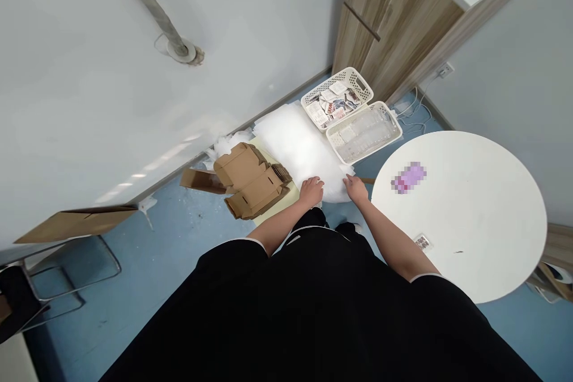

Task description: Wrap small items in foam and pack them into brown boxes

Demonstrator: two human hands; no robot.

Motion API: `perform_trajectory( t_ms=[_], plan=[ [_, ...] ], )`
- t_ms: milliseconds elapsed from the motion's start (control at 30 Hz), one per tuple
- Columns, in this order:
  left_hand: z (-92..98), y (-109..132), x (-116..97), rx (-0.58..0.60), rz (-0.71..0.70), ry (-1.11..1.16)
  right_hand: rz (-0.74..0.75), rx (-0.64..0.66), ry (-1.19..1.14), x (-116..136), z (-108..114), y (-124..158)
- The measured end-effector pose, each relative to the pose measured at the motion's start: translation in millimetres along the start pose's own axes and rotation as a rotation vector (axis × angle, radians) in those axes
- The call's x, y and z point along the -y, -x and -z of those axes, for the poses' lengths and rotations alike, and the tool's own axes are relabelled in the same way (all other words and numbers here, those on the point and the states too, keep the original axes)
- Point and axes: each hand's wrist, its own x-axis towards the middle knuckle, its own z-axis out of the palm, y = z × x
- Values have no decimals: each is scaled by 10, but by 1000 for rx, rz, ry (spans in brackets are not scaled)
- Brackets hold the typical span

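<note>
In the head view a stack of thin white packing sheets [293, 146], foam or plastic, lies low in front of me. My left hand [312, 191] rests on the stack's near left edge, its fingers stretched over the top. At the near right corner, my right hand [356, 187] has thumb and fingers closed on the edge of a white sheet. Flattened brown cardboard boxes [255, 182] lie just left of my left hand. Beyond the sheets is a white basket [358, 155] with clear plastic packets [364, 134] in it.
A second white basket [307, 98] holds small printed cards. To the right stands a round white table [474, 203] bearing a blurred purple item [409, 177] and a small printed packet [423, 242]. A wooden cabinet [380, 18] and cables [418, 110] are behind. A metal-framed chair [67, 286] stands left.
</note>
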Motion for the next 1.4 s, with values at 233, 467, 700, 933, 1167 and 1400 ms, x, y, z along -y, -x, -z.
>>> perform_trajectory(
  t_ms=[233, 467, 700, 933, 1167, 1400],
  plan=[
    [-80, -25, 90, 68, 35, -20, -354, 39, -198, -467, -4, 240],
    [-106, -59, 113, 76, 25, -44, -385, -39, -272, -498, -102, 337],
    [-128, -83, 164, 98, 29, -46, -237, 63, -196, -499, -256, -177],
    [-159, -89, 251, 116, 20, -41, -312, 104, -97, -611, -409, -424],
    [-166, -102, 240, 83, 14, -37, -284, 41, -80, -604, -123, 159],
    [-142, -137, 235, 81, 18, -42, -203, 52, 63, -370, 44, 537]
  ],
)
